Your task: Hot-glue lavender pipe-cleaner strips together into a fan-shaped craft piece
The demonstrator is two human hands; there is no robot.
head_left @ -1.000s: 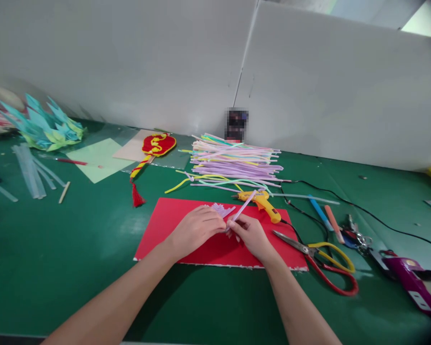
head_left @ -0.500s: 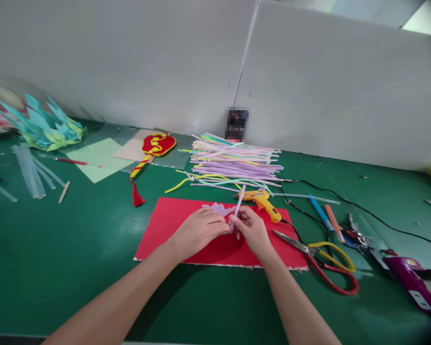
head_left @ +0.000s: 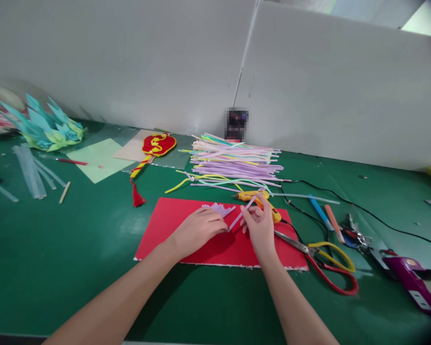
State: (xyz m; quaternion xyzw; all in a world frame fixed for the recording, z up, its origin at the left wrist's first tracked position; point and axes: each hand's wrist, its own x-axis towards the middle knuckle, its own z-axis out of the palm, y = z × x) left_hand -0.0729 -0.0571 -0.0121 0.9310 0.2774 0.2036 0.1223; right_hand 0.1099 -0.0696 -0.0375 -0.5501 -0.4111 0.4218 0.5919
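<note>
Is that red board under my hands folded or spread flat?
Spread flat: the red board lies open on the green table, with no fold showing.

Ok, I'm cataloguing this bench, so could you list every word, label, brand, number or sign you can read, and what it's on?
No text can be read anywhere in this view.
Purple tool: white patch with small dark marks, too small to read.
Dark object by the pale panel: pixelated, nothing legible.
Yellow glue gun: partly behind the right hand, no readable lettering.
</note>
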